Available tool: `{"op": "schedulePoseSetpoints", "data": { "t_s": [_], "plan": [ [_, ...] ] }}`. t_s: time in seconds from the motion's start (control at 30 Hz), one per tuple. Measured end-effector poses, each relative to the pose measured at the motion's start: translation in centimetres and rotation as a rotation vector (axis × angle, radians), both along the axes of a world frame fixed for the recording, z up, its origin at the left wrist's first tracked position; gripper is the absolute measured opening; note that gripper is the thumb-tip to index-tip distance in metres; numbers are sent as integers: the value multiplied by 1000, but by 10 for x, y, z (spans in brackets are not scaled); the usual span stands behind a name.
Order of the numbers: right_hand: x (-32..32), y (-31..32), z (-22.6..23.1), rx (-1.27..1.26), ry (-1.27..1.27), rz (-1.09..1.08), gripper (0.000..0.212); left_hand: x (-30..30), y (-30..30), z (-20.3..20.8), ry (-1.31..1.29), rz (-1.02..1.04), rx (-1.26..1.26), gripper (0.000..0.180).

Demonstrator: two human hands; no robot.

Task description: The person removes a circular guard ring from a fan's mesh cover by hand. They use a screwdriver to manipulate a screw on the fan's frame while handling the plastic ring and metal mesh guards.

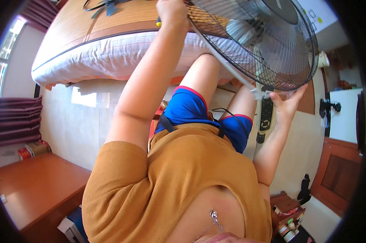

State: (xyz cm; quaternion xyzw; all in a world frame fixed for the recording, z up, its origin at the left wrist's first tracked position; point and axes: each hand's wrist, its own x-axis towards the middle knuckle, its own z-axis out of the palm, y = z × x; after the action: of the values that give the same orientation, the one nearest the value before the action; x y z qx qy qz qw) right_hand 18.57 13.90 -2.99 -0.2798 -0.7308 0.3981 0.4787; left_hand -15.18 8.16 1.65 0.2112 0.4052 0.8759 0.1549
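Observation:
A fan with a dark round wire guard [290, 67] and pale see-through blades [241, 30] stands in front of me at the upper right. A light-coloured rim band [225, 60] runs along the guard's edge, partly away from the wires, down to a pale clip [260, 94]. My left hand [173, 14], cut by the top edge, is closed on the band's upper part. A small yellow-and-black piece [158, 23] sticks out beside it, its kind unclear. My right hand [290, 103] grips the guard's lower rim near the clip, thumb towards the clip. The fan's button panel [266, 113] hangs below.
Ahead lies a bed [110, 56] with a woven mat and white sheet, a dark strap [106, 7] on it. A brown wooden table [37, 186] is at lower left, purple curtains [15, 121] above it. A wooden cabinet door [337, 176] stands at right.

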Motion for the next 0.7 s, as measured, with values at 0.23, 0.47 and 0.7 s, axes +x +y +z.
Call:
{"op": "schedulePoseSetpoints", "data": {
  "t_s": [0.23,0.47,0.7],
  "plan": [
    [-1,10,-1,33,23,32,120,9,-2,1,2,6,47,31],
    [-3,9,-3,33,10,9,121,7,4,-6,-7,89,39,32],
    [0,11,-7,106,-10,3,120,10,5,-10,103,225,69,37]
  ]
}}
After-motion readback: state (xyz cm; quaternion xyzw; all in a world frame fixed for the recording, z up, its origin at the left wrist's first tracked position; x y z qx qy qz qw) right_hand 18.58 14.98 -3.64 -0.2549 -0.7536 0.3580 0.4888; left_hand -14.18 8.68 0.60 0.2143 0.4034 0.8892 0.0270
